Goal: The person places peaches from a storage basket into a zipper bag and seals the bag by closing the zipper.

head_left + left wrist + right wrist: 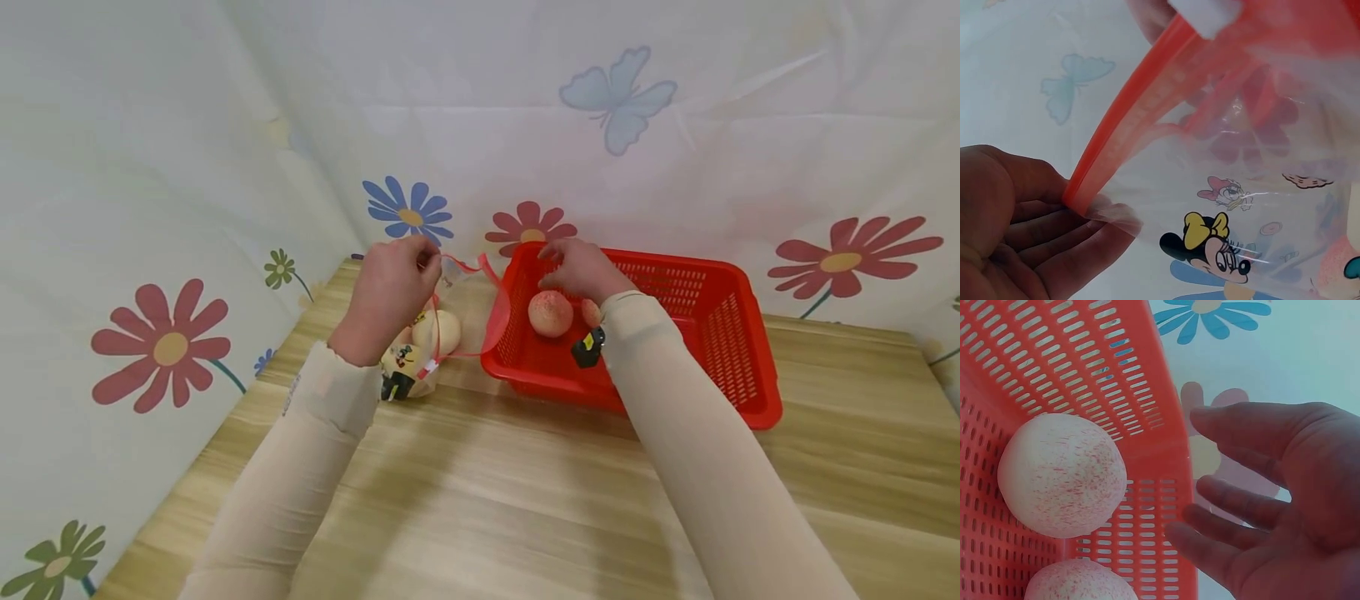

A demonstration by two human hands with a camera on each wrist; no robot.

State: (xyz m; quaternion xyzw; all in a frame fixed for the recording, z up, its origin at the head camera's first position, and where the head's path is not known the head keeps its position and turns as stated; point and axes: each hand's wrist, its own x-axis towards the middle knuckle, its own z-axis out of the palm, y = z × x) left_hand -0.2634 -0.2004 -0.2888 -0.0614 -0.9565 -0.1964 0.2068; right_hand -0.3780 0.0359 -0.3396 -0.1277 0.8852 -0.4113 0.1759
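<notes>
Head view gives me the whole bench: my left hand [390, 292] is raised over the near-left part of the wooden table [480, 500], fingers pinched on the red zip edge of a clear cartoon-printed bag [450, 312]. The bag hangs from that pinch with its mouth pulled open toward the red basket [738, 358], and I see at least one pale fruit [437, 332] inside it, low against the table. On the left wrist view I confirm the grasp: fingertips [1094, 215] clamp the corner where the red strip meets the plastic.

My right hand [581, 268] hovers over the basket's back-left corner, fingers loosely spread and grasping nothing; the right wrist view shows the palm empty, fingers just off the basket wall. Two speckled peaches lie in the basket: the larger peach [551, 313] sits in plain sight below the hand, the second peach [591, 312] just beside it, half hidden by my wrist.

A flowered cloth [165, 250] backs the table on all sides.
</notes>
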